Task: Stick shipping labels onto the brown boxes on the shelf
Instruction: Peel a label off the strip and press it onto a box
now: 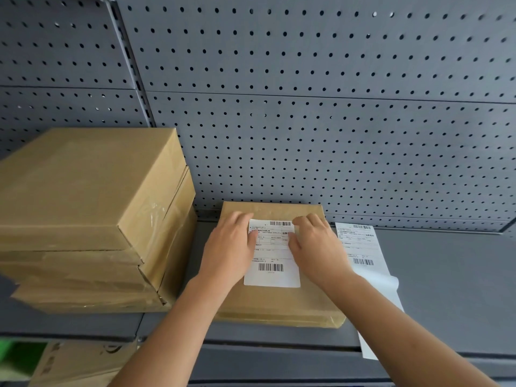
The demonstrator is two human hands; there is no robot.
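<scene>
A flat brown box (279, 303) lies on the grey shelf (446, 275), with a white shipping label (272, 270) on its top. My left hand (230, 248) presses flat on the label's left edge and the box. My right hand (314, 247) rests on the label's upper right part, fingers bent with the tips on the paper. To the right of the box a strip of further labels (360, 250) lies on the shelf, its lower end hanging over the front edge.
A stack of three brown boxes (92, 219) stands at the left on the same shelf. Grey pegboard (307, 107) forms the back wall. More cardboard (75, 364) sits on the level below at the lower left.
</scene>
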